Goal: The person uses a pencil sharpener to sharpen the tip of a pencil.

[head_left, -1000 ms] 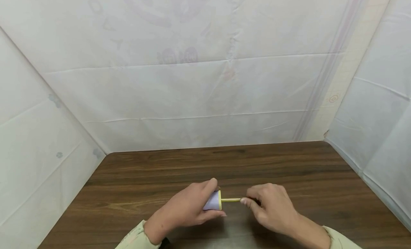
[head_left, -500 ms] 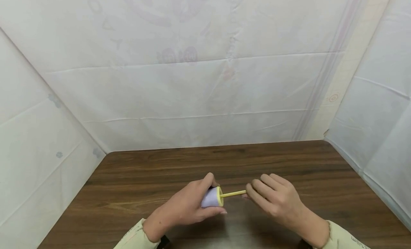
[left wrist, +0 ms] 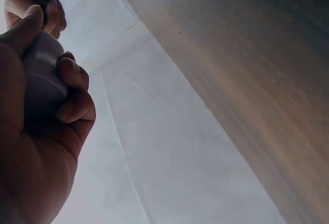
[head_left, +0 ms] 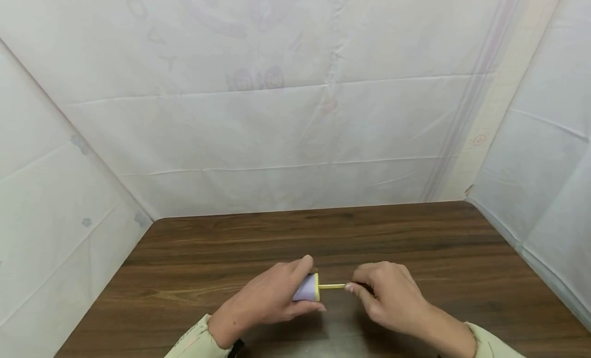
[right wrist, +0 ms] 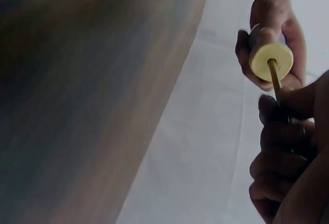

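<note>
My left hand (head_left: pixel 270 296) grips a lavender pencil sharpener (head_left: pixel 305 288), with fingers and thumb wrapped around its sides. The sharpener's round yellow end (right wrist: pixel 262 62) has a hole in the middle and faces my right hand (head_left: pixel 392 299). A thin yellow pencil (head_left: pixel 331 286) runs from that hole to the right hand, lying almost level in the head view. Thumb and index finger of the right hand pinch the pencil, its far end hidden in the curled fingers. In the left wrist view the lavender body (left wrist: pixel 43 77) shows between the thumb and fingers.
Both hands are over the front part of a dark wood-grain table (head_left: pixel 221 235). White sheeting (head_left: pixel 277 142) stands behind the table, with more on the left (head_left: pixel 55 219) and right sides.
Half a second ago the right hand was rolled over with its knuckles higher and the pencil tilted; now it has turned back and the pencil lies level. The left hand keeps its grip, shifting slightly.
</note>
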Demonstrator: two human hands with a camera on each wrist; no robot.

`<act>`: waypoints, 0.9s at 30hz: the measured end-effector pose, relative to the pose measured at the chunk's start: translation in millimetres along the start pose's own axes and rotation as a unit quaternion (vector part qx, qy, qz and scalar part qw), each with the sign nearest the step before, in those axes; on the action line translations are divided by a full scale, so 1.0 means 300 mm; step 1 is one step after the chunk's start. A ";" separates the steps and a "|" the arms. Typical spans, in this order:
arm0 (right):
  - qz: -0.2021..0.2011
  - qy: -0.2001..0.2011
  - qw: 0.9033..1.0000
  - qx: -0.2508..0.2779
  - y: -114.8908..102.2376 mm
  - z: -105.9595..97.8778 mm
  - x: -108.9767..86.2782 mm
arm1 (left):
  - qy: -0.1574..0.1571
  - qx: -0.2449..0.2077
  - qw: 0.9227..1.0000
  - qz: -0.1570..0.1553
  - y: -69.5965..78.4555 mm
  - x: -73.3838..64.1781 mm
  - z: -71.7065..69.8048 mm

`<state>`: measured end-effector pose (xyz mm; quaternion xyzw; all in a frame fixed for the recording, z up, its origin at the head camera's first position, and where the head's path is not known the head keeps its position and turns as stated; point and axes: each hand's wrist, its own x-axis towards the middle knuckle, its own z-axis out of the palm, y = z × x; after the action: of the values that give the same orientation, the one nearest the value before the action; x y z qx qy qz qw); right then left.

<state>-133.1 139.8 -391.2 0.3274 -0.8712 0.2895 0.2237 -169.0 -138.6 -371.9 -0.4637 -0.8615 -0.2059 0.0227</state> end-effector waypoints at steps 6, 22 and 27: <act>-0.171 0.069 0.982 -0.048 0.038 -0.020 0.030 | 0.004 -0.045 0.999 -0.029 -0.008 -0.002 0.002; -0.107 0.039 0.989 0.099 0.014 -0.009 0.019 | 0.012 0.001 1.000 0.019 -0.001 0.000 0.003; 0.041 -0.033 0.986 0.158 0.011 -0.027 0.008 | 0.009 0.030 0.999 0.028 -0.001 0.005 0.015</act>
<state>-135.3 146.1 -384.9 0.3319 -0.8341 0.4214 0.1285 -169.3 -135.9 -375.6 -0.4848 -0.8538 -0.1831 0.0502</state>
